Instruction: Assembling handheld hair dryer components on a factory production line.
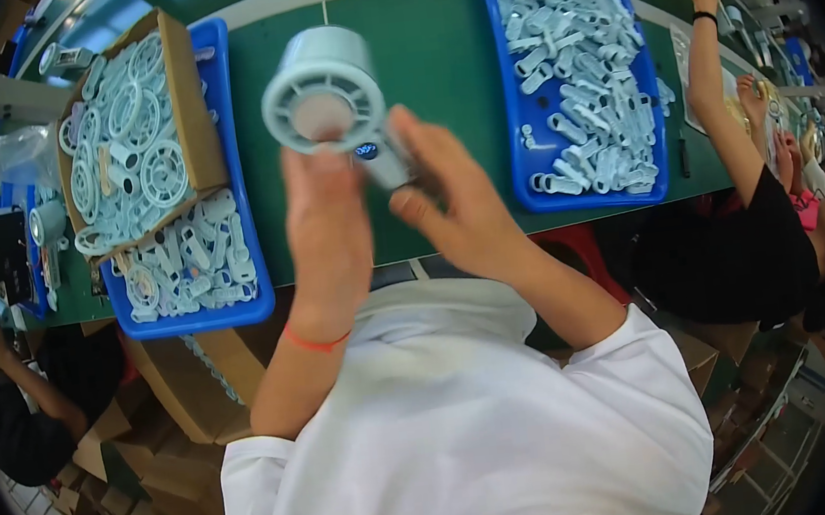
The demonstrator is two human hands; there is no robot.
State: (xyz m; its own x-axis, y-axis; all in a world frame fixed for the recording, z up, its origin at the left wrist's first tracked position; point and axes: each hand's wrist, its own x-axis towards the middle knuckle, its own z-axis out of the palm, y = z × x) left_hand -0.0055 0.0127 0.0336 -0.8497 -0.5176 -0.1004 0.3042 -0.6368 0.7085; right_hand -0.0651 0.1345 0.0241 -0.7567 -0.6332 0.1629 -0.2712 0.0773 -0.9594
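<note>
A pale blue handheld fan (333,57) is raised over the green table, its round vented head tilted toward me. Small lit digits glow on a dark display near the neck. My right hand (465,187) is closed around the short handle, thumb on the near side and fingers on the far side. Against the lower rim of the fan head is my left hand (326,216), upright and smeared by motion. Its fingertips are too blurred to show whether they grip the fan or only touch it. An orange band circles my left wrist.
At left, a cardboard box (192,100) of pale blue rings and grilles rests on a blue tray (241,175) of small parts. Another blue tray (521,171) at right holds many handle pieces. Co-workers sit at both sides; one arm (734,113) reaches along the right.
</note>
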